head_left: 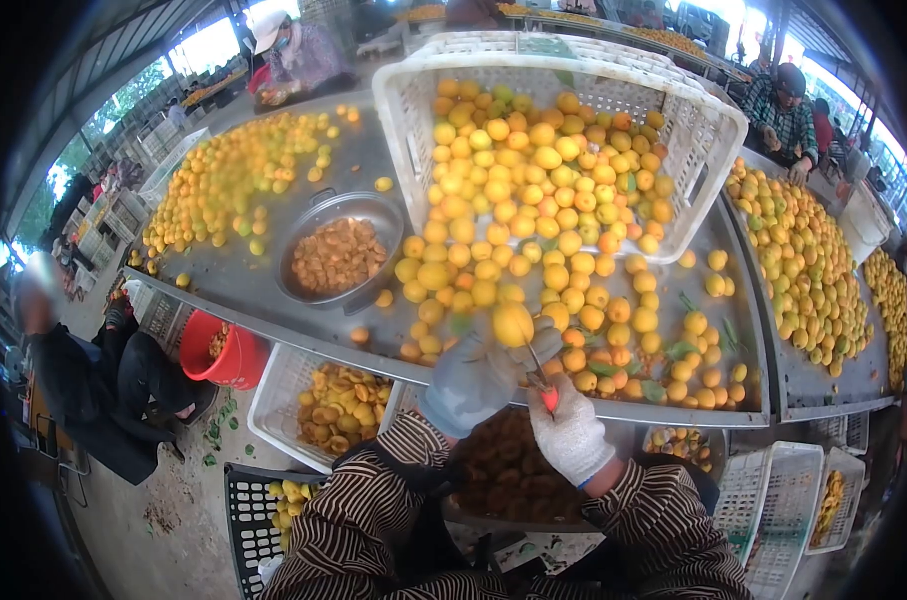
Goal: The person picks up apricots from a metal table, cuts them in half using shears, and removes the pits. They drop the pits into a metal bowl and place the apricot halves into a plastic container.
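Note:
My left hand (471,378), in a grey glove, is closed around a yellow-orange fruit (513,325) near the front edge of the metal table (244,285). In a white knitted glove, my right hand (569,425) grips a small knife (548,394) by its red handle. The blade points up and touches or lies just in front of the fruit. Behind both hands, loose fruits (574,215) spill out of a tipped white crate (709,150). Left of the crate stands a metal basin (299,280) with brownish-orange pieces in it.
Below the table edge are a red bucket (239,357), a white crate of yellow halves (274,405) and a black crate (246,515). A dark container (519,470) sits under my hands. One person (89,375) sits at left; others work behind and at right.

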Available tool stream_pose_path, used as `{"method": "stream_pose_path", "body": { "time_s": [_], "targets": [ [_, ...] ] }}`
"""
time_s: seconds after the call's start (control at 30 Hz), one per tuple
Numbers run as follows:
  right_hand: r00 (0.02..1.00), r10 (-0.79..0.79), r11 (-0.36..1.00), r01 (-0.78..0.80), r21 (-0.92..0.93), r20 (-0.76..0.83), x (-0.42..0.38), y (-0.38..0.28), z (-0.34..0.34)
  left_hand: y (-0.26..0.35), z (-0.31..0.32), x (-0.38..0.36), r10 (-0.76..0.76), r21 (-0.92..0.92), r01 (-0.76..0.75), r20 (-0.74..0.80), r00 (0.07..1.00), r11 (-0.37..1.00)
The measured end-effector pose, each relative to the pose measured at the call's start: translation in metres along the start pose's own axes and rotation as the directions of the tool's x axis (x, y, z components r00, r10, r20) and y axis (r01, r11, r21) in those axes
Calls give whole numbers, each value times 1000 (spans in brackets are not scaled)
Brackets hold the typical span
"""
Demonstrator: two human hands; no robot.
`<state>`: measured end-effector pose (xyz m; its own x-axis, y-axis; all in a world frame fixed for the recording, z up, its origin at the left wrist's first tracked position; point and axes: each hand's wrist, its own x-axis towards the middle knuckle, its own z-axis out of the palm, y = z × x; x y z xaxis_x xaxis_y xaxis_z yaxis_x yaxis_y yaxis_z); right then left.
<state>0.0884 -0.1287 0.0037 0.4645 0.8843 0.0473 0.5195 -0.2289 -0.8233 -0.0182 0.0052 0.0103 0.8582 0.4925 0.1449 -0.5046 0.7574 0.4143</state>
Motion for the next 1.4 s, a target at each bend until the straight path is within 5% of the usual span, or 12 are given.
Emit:
{"method": "stream_pose_path", "body": {
  "time_s": [0.1, 0.2, 0.37, 0.5, 0.57, 0.9, 1.0, 1.07, 1.17, 1.3, 1.37, 1.4],
  "targets": [
    [1000, -6, 999, 5, -51, -16, 2, -4, -5, 5, -1, 2, -105, -51, 105, 13, 994, 993],
    [1000, -21, 994, 22, -105, 8, 4, -7, -16, 12, -46, 2, -5, 334, 49, -132, 991, 941],
    [998, -36, 985, 43, -169, 45, 6, -9, -22, 29, 5, -2, 106, 909, 39, -91, 990, 415],
    [999, -10, 996, 13, -85, 42, 4, -1, -7, 15, 2, 1, 134, 911, 24, -87, 987, 411],
    [999, -43, 999, 43, -15, 17, 2, 5, 3, -3, 0, 4, -43, 46, 46, -60, 997, 998],
    [999, 16, 992, -10, -122, 51, 6, -3, -17, 13, 2, 2, -143, 192, 158, -87, 986, 969],
    [997, -67, 984, 73, -162, 43, 6, -8, -25, 17, 5, 4, -2, 550, 65, -114, 993, 833],
    [998, -37, 987, 44, -153, 49, 7, -9, -25, 19, 5, 6, 92, 935, 20, -56, 994, 354],
    [998, -3, 992, 10, -123, 56, 7, -10, -21, 10, -19, 6, 143, 950, 50, -98, 985, 308],
    [1000, 19, 998, -18, -67, 15, 8, -6, -10, -6, -23, 6, 68, 885, 73, -117, 991, 459],
    [1000, 26, 996, -24, -88, 18, 7, 1, -2, -15, 4, 7, -30, 249, 66, -147, 989, 966],
    [999, 31, 994, -29, -108, 23, 6, 3, 0, -15, 3, 5, -29, 250, 65, -147, 989, 966]
  ]
}}
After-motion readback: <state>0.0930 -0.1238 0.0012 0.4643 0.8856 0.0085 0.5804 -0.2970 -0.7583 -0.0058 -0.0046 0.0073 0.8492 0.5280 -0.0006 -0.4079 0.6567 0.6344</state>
